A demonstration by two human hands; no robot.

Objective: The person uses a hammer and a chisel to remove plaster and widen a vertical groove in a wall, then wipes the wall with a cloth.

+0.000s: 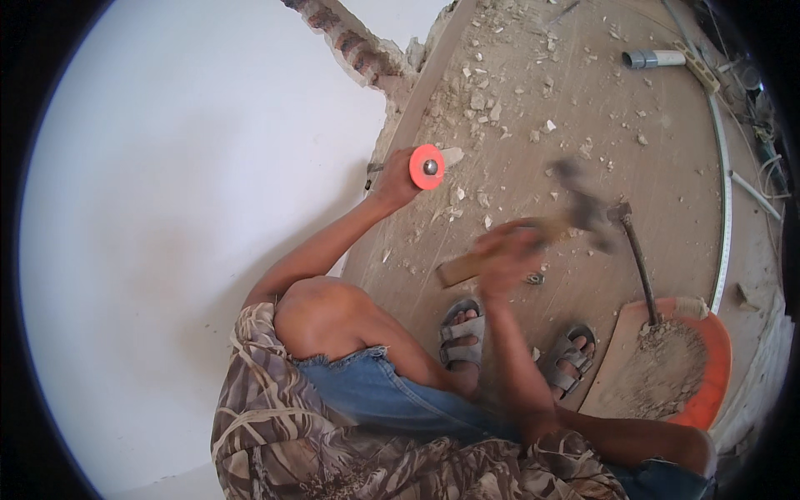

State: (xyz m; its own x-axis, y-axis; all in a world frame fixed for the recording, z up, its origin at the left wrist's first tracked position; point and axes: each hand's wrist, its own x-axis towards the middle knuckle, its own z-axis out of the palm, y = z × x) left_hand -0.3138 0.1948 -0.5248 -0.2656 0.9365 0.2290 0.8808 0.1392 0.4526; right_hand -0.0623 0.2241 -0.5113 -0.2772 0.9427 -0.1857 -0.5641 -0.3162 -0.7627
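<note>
My left hand (397,182) is closed around a chisel with a round orange guard (419,177). The chisel's metal struck end shows in the middle of the guard, and its dark tip (371,169) is by the foot of the white wall (208,183). In my right hand (510,254) is a hammer (460,269), gripped by its wooden handle. The hammer's head is smeared by motion, to the right of the hand and apart from the chisel. Broken plaster rubble (483,104) lies along the wall's base, just beyond the chisel.
An orange pan (718,379) holding grey debris is at the right, with a metal-shafted tool (640,262) leaning out of it. Farther off lie a pipe piece (662,58) and a long pale strip (723,208). A rough groove (350,42) runs up the wall.
</note>
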